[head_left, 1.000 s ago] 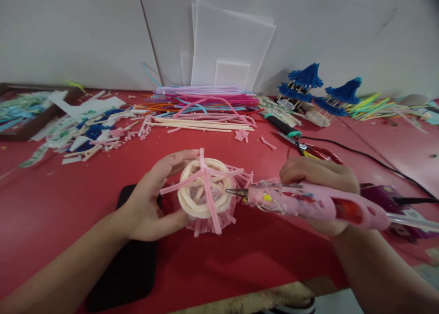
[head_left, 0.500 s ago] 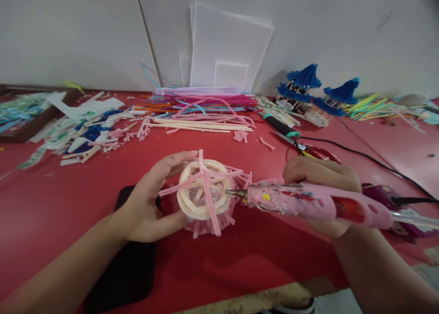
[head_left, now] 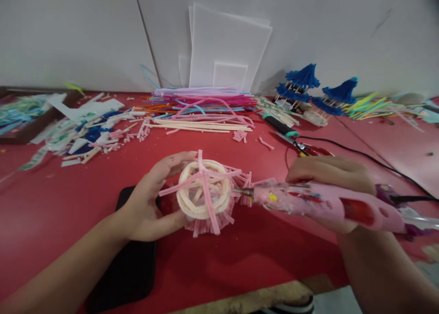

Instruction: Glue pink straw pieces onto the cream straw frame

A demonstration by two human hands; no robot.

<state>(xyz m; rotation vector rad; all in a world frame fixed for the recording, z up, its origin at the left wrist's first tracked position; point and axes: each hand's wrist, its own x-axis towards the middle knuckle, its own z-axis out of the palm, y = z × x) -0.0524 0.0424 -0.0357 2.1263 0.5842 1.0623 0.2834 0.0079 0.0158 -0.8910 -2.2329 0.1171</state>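
Between the thumb and fingers of my left hand (head_left: 147, 204) is a small craft piece made of pipe cleaners. Its cream ring (head_left: 183, 203) faces up, with pink pipe-cleaner strips (head_left: 206, 190) crossing over it and a pink fringe (head_left: 224, 220) below and behind. My right hand (head_left: 329, 177) is wrapped round a pink hot glue gun (head_left: 302, 199), lying almost level. The gun's metal nozzle (head_left: 245, 193) points left, close to the ring's right side. Whether the tip touches anything I cannot tell. The fingers on the trigger are hidden behind the gun's body.
A black phone (head_left: 123, 277) lies under my left forearm. Bundled pipe cleaners (head_left: 206, 99) line the wall, with scraps (head_left: 89, 135) on the left. Pliers (head_left: 313, 150), a soldering-iron-like tool (head_left: 279, 125) with a black cord (head_left: 370, 156) and blue roofed models (head_left: 303, 78) are at the right.
My right hand has drawn the glue gun a little to the right, so its nozzle has backed away from the ring. My left hand and the craft piece are nearly still.
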